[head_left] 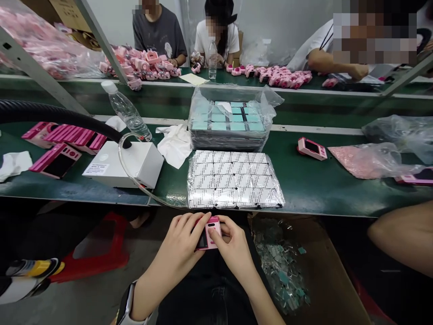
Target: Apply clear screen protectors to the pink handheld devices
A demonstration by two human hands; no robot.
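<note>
Over my lap, just below the bench edge, I hold a small pink device (pixel 213 232) with a dark screen and light pink buttons. My left hand (pixel 185 235) wraps its left side, fingers over the top and partly covering the screen. On the right side, my right hand (pixel 230 240) grips it with the thumb on the button face. Directly beyond my hands lies a plastic-wrapped pack of white printed pieces (pixel 234 178). Behind that pack stands a plastic bag of teal-faced pieces (pixel 230 124).
Left on the bench are pink devices (pixel 57 160), a white box (pixel 125 164), a black hose (pixel 67 115), a bottle (pixel 126 108) and a tissue (pixel 176 144). Right are another device (pixel 311 149) and a pink bag (pixel 365 158). Scraps (pixel 284 271) lie below. People sit opposite; a bare limb shows at right.
</note>
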